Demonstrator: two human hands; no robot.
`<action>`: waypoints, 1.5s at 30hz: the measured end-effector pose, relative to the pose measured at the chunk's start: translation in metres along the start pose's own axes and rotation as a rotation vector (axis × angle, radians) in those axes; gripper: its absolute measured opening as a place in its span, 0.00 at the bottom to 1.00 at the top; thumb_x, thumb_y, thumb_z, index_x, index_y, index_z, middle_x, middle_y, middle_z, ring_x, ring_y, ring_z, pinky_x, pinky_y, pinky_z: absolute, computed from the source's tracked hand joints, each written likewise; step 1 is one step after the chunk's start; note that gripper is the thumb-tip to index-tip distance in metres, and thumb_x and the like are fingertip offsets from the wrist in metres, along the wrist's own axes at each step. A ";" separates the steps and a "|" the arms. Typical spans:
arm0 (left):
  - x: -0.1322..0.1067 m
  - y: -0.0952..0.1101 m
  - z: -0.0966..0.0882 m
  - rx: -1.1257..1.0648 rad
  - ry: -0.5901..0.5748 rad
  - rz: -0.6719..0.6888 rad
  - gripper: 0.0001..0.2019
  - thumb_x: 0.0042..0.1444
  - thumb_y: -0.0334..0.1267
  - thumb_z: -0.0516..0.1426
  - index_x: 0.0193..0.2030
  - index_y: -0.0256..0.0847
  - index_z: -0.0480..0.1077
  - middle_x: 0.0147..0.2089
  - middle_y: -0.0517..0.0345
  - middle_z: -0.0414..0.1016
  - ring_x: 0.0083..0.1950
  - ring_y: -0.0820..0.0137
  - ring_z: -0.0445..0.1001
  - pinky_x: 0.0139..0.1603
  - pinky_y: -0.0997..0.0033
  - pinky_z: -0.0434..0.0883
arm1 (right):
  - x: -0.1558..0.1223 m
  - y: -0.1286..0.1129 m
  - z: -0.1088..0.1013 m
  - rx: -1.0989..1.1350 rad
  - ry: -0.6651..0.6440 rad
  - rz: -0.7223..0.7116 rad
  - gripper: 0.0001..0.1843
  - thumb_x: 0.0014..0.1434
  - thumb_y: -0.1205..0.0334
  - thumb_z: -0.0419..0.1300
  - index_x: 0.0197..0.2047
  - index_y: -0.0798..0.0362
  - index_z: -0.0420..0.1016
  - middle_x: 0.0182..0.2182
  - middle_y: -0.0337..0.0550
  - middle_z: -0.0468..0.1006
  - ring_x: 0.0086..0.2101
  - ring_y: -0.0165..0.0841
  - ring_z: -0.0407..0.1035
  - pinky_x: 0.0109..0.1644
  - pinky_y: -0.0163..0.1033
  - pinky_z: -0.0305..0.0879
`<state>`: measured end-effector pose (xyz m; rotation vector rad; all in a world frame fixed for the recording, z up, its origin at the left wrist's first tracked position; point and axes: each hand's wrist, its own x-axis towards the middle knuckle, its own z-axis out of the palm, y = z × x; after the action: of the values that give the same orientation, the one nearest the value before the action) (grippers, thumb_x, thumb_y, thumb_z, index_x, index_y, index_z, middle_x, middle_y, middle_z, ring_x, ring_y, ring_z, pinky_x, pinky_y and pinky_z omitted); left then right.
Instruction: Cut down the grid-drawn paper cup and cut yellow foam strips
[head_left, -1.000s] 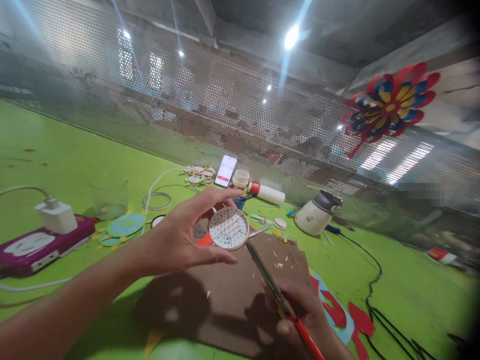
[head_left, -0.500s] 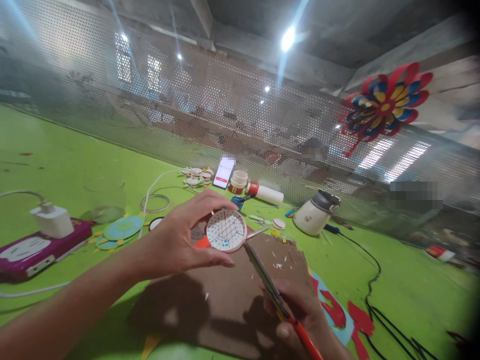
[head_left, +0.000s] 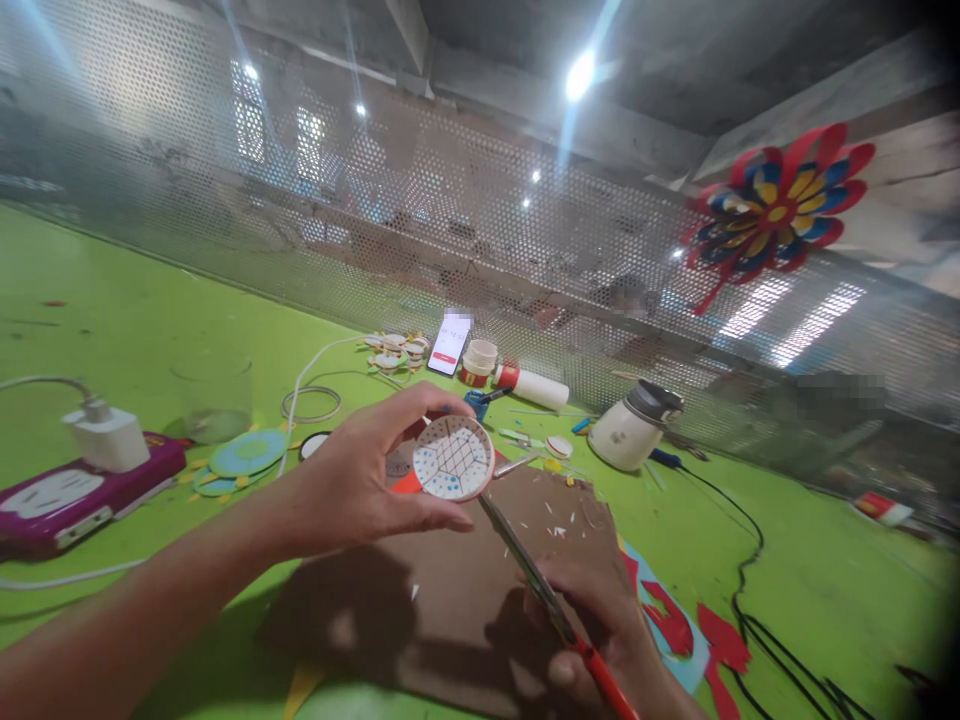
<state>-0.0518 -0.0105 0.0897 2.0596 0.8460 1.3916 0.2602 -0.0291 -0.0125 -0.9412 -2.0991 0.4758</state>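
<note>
My left hand pinches a small round white disc by its edge, thumb below and fingers above. Blue dots and dark crossing lines cover the disc's face, and a bit of orange-red shows behind its lower left. In my right hand is a pair of scissors with red handles. Their long metal blades point up and left, the tip close to the disc's lower right edge; whether it touches, I cannot tell. Beneath both hands lies a brown board with small white scraps on it.
A purple power strip with a white plug and a clear glass stand left. Farther back are a phone, a white roll and a white jug. Red cutouts and black cable lie right, before a perforated screen.
The disc has tilted slightly in my left hand. My right hand has shifted the scissors a little left and down, their tip moving lower along the disc's edge.
</note>
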 end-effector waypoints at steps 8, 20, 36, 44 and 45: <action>-0.001 -0.002 0.000 -0.001 0.000 -0.025 0.32 0.44 0.45 0.71 0.56 0.45 0.68 0.57 0.50 0.73 0.56 0.59 0.74 0.61 0.59 0.70 | -0.007 0.010 0.004 -0.019 0.052 -0.036 0.31 0.55 0.32 0.61 0.51 0.46 0.77 0.34 0.46 0.80 0.32 0.40 0.75 0.36 0.42 0.73; 0.005 -0.011 0.000 0.031 -0.086 -0.113 0.32 0.46 0.49 0.70 0.57 0.44 0.72 0.53 0.48 0.76 0.50 0.60 0.77 0.54 0.57 0.75 | 0.003 0.003 0.004 0.005 -0.029 -0.018 0.30 0.57 0.33 0.59 0.51 0.47 0.76 0.25 0.38 0.77 0.22 0.32 0.67 0.25 0.34 0.64; 0.005 -0.013 0.003 -0.078 0.001 -0.117 0.34 0.47 0.41 0.70 0.58 0.44 0.60 0.56 0.46 0.75 0.54 0.60 0.78 0.58 0.60 0.73 | 0.005 -0.001 0.002 -0.017 -0.067 0.065 0.30 0.56 0.34 0.60 0.51 0.48 0.78 0.26 0.40 0.78 0.24 0.33 0.69 0.28 0.35 0.66; 0.003 -0.010 0.002 0.078 0.156 -0.041 0.25 0.53 0.39 0.66 0.56 0.43 0.65 0.56 0.47 0.74 0.57 0.60 0.74 0.57 0.63 0.73 | 0.018 -0.002 -0.005 0.028 -0.013 0.166 0.24 0.55 0.41 0.65 0.48 0.49 0.81 0.27 0.41 0.78 0.26 0.37 0.71 0.31 0.40 0.68; 0.003 -0.009 0.002 0.087 0.153 -0.037 0.25 0.53 0.40 0.66 0.57 0.43 0.65 0.56 0.47 0.74 0.57 0.60 0.75 0.57 0.63 0.73 | 0.021 -0.004 -0.006 0.050 0.006 0.185 0.23 0.58 0.42 0.64 0.48 0.51 0.80 0.27 0.41 0.78 0.26 0.37 0.71 0.31 0.40 0.68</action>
<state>-0.0509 -0.0026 0.0848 2.0091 1.0194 1.5317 0.2542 -0.0159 0.0042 -1.1114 -1.9942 0.6162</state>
